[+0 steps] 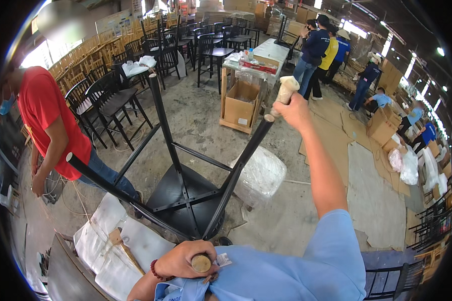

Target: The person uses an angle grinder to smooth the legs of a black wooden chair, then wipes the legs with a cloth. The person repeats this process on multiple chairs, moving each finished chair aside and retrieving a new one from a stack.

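Note:
An upturned black stool (187, 204) stands before me, its legs pointing up with bare wooden ends. My left hand (188, 259) is closed round the end of the nearest leg (202, 263), close to my body. Held out at the upper right, my right hand (294, 111) grips a pale, bottle-shaped object (287, 90). Its lower end is beside the bare end of the right leg (269, 118); whether they touch I cannot tell. Crossed braces (187, 200) show under the seat.
A person in a red shirt (47, 115) stands close at left. White padding (130, 246) lies lower left, a plastic-wrapped bundle (261, 173) beyond the stool. Behind are a worktable (271, 50), a cardboard box (241, 103) and black chairs (110, 95); people (314, 47) stand farther right.

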`<state>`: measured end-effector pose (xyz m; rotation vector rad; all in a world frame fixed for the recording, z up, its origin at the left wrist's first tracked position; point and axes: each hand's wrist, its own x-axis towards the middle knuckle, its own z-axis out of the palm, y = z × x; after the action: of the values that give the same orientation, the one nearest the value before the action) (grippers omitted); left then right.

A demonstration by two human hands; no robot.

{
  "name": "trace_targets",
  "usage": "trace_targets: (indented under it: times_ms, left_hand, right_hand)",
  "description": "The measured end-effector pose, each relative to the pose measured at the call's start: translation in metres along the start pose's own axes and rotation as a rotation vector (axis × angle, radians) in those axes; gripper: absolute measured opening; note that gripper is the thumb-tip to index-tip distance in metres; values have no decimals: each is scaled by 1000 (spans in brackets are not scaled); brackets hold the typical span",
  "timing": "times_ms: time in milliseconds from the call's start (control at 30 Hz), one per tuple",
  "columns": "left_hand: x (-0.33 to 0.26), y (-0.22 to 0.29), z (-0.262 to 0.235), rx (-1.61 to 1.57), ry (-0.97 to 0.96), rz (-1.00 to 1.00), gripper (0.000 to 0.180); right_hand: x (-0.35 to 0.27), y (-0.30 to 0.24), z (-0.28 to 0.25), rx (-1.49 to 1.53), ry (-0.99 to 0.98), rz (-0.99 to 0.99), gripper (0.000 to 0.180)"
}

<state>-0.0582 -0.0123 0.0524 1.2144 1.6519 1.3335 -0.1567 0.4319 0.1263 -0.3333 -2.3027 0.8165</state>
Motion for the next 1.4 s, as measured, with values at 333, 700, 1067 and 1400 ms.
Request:
trace_targets:
  times_ms: [333, 700, 1067, 1400]
  left_hand:
    - [-6, -4, 5, 18, 25, 105, 20]
    - [-17, -3, 30, 20, 331, 21, 19]
    - [-16, 11, 61, 126, 693, 7, 23]
    - [-11, 7, 65, 137, 716, 26, 22]
  right_hand:
    - [-1, -11, 4, 20, -147, 55, 38]
    - [132, -156, 233, 400, -358, -194, 45]
    - [194, -207, 341, 157, -130, -453, 47]
    - [207, -203, 325, 279, -415, -299, 48]
